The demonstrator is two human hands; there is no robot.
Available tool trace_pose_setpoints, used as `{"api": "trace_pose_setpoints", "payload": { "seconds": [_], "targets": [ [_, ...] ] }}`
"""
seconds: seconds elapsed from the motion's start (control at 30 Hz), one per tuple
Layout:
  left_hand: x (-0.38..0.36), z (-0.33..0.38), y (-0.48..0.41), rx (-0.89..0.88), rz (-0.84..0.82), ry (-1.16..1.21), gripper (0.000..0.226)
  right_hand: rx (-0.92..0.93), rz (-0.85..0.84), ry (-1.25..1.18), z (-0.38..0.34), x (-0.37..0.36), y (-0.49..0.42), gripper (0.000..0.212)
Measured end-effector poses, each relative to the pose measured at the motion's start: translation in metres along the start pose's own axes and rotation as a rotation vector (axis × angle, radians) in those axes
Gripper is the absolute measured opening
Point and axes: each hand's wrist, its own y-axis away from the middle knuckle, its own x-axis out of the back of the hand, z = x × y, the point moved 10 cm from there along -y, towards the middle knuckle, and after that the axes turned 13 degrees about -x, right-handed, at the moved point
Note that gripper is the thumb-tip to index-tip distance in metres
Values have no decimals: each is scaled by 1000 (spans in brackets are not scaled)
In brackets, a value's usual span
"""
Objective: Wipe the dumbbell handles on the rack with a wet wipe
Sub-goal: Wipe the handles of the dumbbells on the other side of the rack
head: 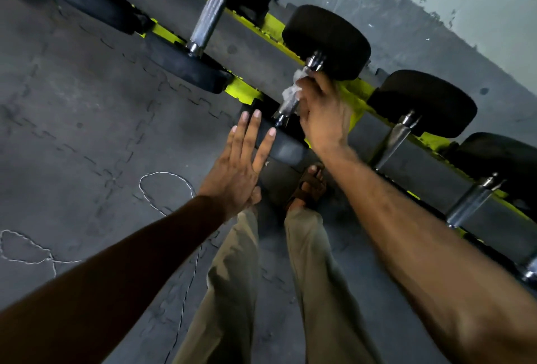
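The crumpled white wet wipe [292,89] is pressed by the curled fingers of the right hand [322,110] against the knurled chrome handle [286,109] of the middle black rubber dumbbell, which lies across the yellow-green steel rack [241,87]. The left hand [241,166] is spread with straight fingers at the near round black head [286,147]; whether the head is touched cannot be told.

Some risks can be judged. The wipe is bunched small, so the near end and the underside of the knurling may be missed. If the handle is rubbed hard, the dumbbell could be rolled on its supports and the spread fingers caught. The thin wipe may also be torn by the rough knurling.
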Motion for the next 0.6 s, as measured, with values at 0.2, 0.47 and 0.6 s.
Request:
{"api": "trace_pose_setpoints", "payload": {
  "seconds": [0.2,0.47,0.6],
  "targets": [
    [1,0,3,12,-15,-13,115,311,-185,214,-17,-19,-8,29],
    [4,0,0,39,-26,-25,118,182,-571,492,-40,-41,-43,30],
    [2,1,0,41,-18,-7,117,243,-911,508,-64,-78,-6,39]
  ]
}}
